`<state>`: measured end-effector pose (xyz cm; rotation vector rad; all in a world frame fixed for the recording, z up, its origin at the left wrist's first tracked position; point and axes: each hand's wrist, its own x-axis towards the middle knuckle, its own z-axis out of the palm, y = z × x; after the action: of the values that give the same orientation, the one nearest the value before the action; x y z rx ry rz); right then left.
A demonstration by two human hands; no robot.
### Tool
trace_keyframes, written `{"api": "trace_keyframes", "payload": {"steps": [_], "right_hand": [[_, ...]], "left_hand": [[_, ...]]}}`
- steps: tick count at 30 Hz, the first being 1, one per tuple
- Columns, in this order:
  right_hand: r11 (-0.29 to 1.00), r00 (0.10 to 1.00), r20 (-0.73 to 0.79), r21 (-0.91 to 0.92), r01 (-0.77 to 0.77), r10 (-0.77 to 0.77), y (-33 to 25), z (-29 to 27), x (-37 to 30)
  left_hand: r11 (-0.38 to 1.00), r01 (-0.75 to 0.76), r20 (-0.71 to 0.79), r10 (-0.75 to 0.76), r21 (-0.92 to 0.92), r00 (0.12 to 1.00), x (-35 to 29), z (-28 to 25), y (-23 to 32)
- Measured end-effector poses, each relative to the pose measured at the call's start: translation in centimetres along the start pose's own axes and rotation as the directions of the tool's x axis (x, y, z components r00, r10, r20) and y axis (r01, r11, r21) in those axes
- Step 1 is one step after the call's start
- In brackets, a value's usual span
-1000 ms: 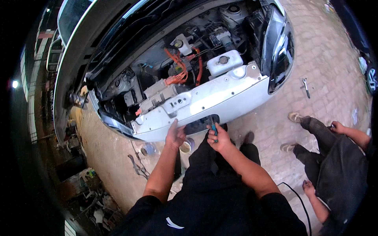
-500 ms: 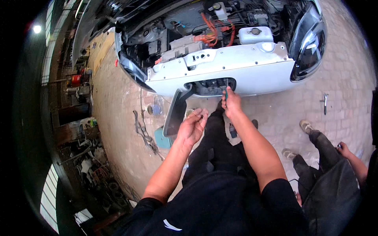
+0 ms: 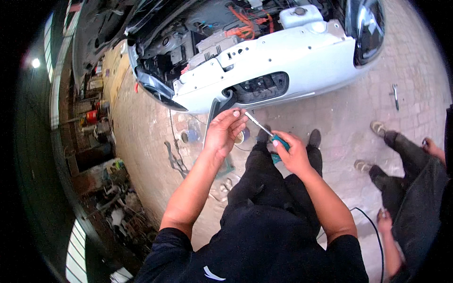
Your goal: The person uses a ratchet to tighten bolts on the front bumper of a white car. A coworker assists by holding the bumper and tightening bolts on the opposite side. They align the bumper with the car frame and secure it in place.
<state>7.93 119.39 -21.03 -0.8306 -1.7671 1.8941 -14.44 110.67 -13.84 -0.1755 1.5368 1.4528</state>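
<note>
My right hand [image 3: 293, 154] is closed round the teal handle of a screwdriver [image 3: 265, 128], whose metal shaft points up and left and ends in a thicker, pale tip. That tip meets the fingertips of my left hand [image 3: 223, 133], which are pinched together; whatever they hold is too small to make out. Just beyond my hands is the white front panel [image 3: 292, 56] of a car. An oval opening [image 3: 262, 87] in it shows dark parts inside. From the opening's left end hangs a cover flap [image 3: 212, 113], partly behind my left hand.
The car's front compartment shows orange cables [image 3: 243, 29] and a white reservoir [image 3: 302, 17]. A wrench [image 3: 396, 97] lies on the paved floor to the right. Another person's dark-trousered leg [image 3: 406, 147] is at the right. Parts and scrap [image 3: 113, 207] line the left side.
My right hand has drawn the screwdriver out of the panel opening and down, turning its tip toward my left hand. My left hand has risen slightly to meet the tip.
</note>
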Motion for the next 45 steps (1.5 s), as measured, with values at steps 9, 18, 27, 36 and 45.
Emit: {"api": "trace_keyframes", "payload": {"steps": [9, 18, 27, 36, 45], "right_hand": [[0.998, 0.968, -0.248, -0.057, 0.024, -0.038, 2.3, 10.2, -1.4], [0.992, 0.932, -0.34, -0.031, 0.122, -0.125, 3.1, 18.1, -2.6], [0.963, 0.975, -0.162, 0.197, 0.183, -0.152, 3.0, 14.8, -10.0], [0.747, 0.993, -0.113, 0.663, 0.05, 0.034, 4.5, 13.3, -11.7], [0.772, 0.907, -0.417, 0.595, 0.221, 0.062, 11.4, 17.0, -7.0]], "left_hand": [[0.981, 0.094, 0.166, -0.122, 0.167, 0.978, 3.6, -5.0, 2.6], [0.992, 0.033, 0.101, -0.046, 0.124, 0.994, 0.8, -10.3, 4.8], [0.989, -0.066, 0.086, 0.055, 0.133, 0.995, -8.8, -10.9, 0.1], [0.976, -0.131, 0.101, 0.114, 0.175, 0.988, -10.7, -5.4, -3.5], [0.373, -0.55, 0.467, 0.296, 0.747, 0.834, 1.1, -6.7, 1.2]]}}
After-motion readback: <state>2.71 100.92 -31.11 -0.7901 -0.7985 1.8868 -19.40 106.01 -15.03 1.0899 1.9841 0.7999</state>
